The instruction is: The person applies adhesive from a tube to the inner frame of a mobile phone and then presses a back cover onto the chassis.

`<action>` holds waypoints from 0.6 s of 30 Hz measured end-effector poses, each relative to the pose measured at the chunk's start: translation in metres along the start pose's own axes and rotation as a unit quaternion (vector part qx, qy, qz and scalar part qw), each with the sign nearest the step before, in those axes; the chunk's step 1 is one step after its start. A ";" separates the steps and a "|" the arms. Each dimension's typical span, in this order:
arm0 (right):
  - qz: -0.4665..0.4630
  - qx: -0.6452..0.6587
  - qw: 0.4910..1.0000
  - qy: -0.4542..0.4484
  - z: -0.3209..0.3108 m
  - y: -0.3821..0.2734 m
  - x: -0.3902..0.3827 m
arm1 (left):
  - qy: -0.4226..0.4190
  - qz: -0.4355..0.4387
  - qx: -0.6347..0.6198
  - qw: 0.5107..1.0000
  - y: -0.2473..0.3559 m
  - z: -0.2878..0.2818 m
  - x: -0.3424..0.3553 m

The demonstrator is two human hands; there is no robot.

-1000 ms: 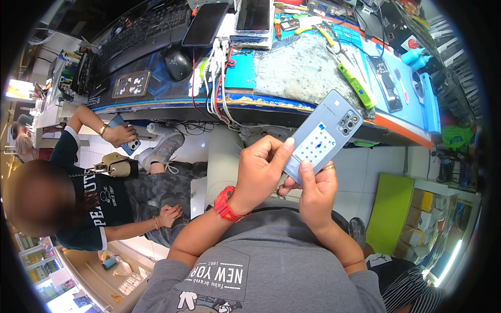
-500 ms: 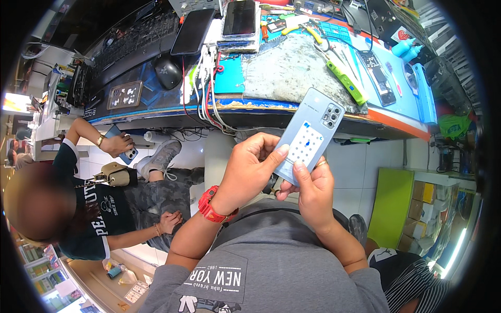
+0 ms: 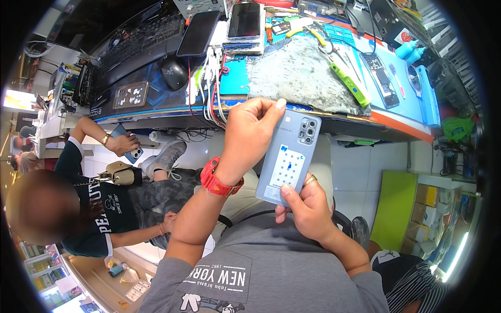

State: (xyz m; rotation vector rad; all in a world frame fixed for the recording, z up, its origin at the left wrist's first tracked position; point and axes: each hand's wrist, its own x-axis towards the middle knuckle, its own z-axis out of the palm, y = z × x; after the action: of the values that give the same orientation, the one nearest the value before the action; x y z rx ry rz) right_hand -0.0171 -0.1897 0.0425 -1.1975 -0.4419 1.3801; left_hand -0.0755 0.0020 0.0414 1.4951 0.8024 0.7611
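Left hand (image 3: 249,129) rose toward bench edge (image 3: 334,115), grip unclear; right hand (image 3: 309,211) clasps the phone (image 3: 288,159) by its lower end

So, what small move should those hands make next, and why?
Perhaps the right hand should bring the blue-grey phone over the grey mat: it grips only the phone's lower end, and most of the phone shows on the near side of the bench. Whether the left hand touches its upper corner is unclear.
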 end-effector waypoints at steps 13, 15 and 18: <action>-0.013 0.079 0.996 0.030 -0.015 -0.003 0.010 | -0.173 -0.151 -0.089 0.969 -0.010 -0.009 -0.015; 0.022 -0.044 0.998 0.025 -0.022 -0.007 0.020 | -0.231 -0.131 -0.084 0.960 -0.026 -0.006 -0.019; -0.187 -0.448 0.860 0.158 -0.053 -0.025 0.041 | -0.193 -0.130 -0.027 0.972 -0.035 -0.007 -0.002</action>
State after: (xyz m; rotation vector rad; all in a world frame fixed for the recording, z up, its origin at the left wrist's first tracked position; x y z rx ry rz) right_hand 0.0487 -0.1669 0.0266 -1.9187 -1.0841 0.5861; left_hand -0.0841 0.0061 0.0071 1.3962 0.6569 0.2806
